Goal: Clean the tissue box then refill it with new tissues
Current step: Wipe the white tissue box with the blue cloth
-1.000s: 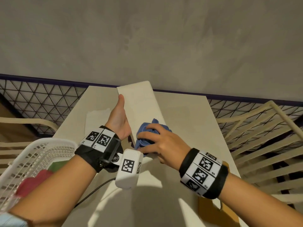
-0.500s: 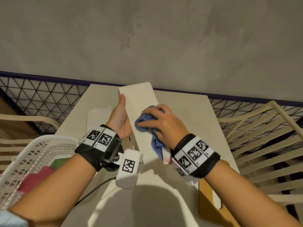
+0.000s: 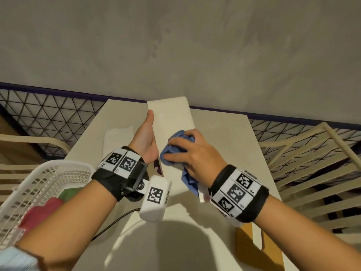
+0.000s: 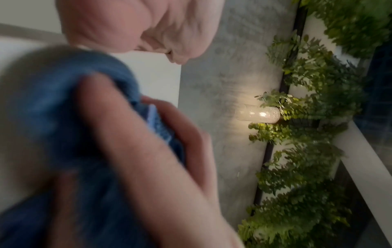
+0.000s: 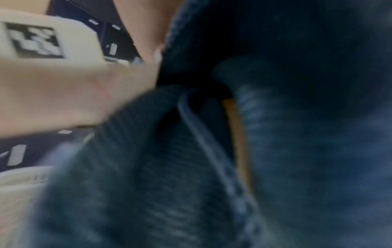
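Our left hand [image 3: 145, 140] clasping the tilted tissue box [image 3: 172, 122], our right hand [image 3: 192, 153] bunching the blue cloth [image 3: 173, 151] against it.

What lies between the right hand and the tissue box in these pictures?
A bunched blue cloth: the right hand grips it and presses it onto the box, which the left hand holds.

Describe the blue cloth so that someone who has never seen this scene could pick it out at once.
Start at the pale table against the grey wall. On it a long white tissue box is held tilted by the left hand. The blue cloth is bunched under the right hand, pressed against the box's face; it is the only blue thing among the white and cream surfaces.
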`<action>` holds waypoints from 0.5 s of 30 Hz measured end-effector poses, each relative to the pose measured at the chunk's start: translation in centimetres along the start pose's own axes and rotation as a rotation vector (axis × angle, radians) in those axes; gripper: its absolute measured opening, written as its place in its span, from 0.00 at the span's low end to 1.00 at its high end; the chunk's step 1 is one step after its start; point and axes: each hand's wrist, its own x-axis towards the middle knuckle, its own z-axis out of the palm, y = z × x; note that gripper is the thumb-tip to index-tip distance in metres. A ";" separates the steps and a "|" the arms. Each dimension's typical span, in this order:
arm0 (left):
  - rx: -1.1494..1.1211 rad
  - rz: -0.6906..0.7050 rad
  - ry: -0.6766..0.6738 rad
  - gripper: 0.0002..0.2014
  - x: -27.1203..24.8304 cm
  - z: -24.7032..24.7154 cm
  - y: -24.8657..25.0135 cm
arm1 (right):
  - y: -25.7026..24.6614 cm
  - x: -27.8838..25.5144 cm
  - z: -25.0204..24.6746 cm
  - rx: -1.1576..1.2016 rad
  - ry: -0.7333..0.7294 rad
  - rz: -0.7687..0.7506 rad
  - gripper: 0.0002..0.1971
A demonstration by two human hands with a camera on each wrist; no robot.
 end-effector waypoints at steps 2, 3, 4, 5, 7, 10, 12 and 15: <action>0.023 0.024 0.010 0.30 -0.1 -0.1 0.5 | -0.9 -1.1 0.5 -0.013 -0.071 -0.137 0.20; 0.032 0.043 0.016 0.30 -0.2 -0.2 0.7 | -1.1 -1.9 0.6 0.003 -0.122 -0.188 0.22; 0.041 0.063 0.020 0.30 -0.2 -0.3 0.8 | -0.9 -2.5 0.7 0.027 -0.167 -0.220 0.24; 0.049 0.079 0.015 0.30 -0.4 -0.3 0.9 | -0.7 -2.9 0.7 0.058 -0.199 -0.227 0.25; 0.082 0.101 -0.004 0.31 -0.6 0.0 0.9 | -0.1 -2.6 0.6 0.062 -0.203 -0.191 0.24; 0.207 0.127 -0.036 0.32 -1.0 0.9 0.5 | 0.8 -1.1 0.6 0.085 -0.060 -0.003 0.14; 0.280 0.148 -0.058 0.29 -1.4 1.5 -0.2 | 1.8 -0.4 0.6 0.152 0.044 0.158 0.18; 0.325 0.137 -0.086 0.25 -1.8 1.5 -1.5 | 3.3 0.4 0.4 0.164 0.153 0.411 0.19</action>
